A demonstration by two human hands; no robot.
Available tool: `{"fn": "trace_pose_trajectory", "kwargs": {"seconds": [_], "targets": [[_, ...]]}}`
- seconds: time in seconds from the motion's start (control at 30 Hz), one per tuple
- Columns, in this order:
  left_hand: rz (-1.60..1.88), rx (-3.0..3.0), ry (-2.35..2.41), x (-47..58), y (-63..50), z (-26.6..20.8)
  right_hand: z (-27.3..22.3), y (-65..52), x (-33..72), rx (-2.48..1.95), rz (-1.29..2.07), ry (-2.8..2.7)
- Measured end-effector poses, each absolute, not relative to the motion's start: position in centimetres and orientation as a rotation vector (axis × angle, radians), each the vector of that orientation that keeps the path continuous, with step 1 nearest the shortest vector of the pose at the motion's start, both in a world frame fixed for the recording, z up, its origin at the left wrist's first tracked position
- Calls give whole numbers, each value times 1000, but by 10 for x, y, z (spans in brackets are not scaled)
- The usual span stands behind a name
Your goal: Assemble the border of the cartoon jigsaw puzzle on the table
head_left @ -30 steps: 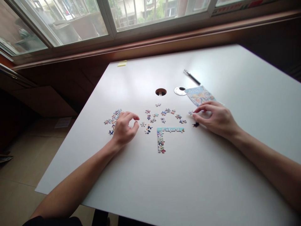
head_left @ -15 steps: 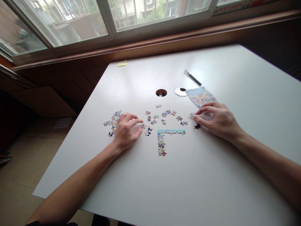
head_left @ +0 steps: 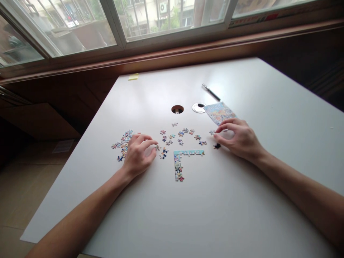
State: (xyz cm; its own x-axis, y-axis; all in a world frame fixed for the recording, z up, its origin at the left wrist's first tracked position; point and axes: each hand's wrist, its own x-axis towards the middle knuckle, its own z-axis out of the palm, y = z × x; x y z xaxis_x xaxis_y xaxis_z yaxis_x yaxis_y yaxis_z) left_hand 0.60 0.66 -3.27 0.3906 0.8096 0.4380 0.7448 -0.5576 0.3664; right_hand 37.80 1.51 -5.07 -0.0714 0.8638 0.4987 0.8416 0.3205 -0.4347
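Note:
My left hand [head_left: 139, 154] rests beside a heap of loose jigsaw pieces [head_left: 125, 141], partly covering it. Its thumb and forefinger are apart, close to a small puzzle piece [head_left: 158, 147], and nothing shows held between them. On the other side, my right hand [head_left: 238, 138] has thumb and forefinger brought together at a pale-blue puzzle piece [head_left: 212, 132], pinching its edge. A dark puzzle piece [head_left: 216, 146] lies just below that thumb. Between the hands, an L-shaped joined puzzle border [head_left: 178, 166] lies flat, with several loose pieces [head_left: 181, 142] scattered above it.
The white table [head_left: 188, 215] carries a picture sheet [head_left: 219, 113] behind my right hand, partly over a round silver cover [head_left: 198, 108]. A cable hole [head_left: 177, 109] is left of the cover. Farther back are a black pen [head_left: 211, 92] and a yellow sticky note [head_left: 133, 76].
The whole view has shifted slightly, so the table and everything on it appear a little farther left and lower. Both hands keep nearly the same pose and place among the pieces.

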Motion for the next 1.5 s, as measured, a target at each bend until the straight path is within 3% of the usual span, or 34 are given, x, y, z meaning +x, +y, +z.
{"fn": "trace_pose_trajectory", "kwargs": {"seconds": [0.63, 1.5], "targets": [[905, 2516, 1400, 6, 8, -34, -38, 4, 367, -1441, -13, -1812], [898, 2495, 1412, 6, 7, -32, -40, 3, 363, -1392, 326, -1765]]}}
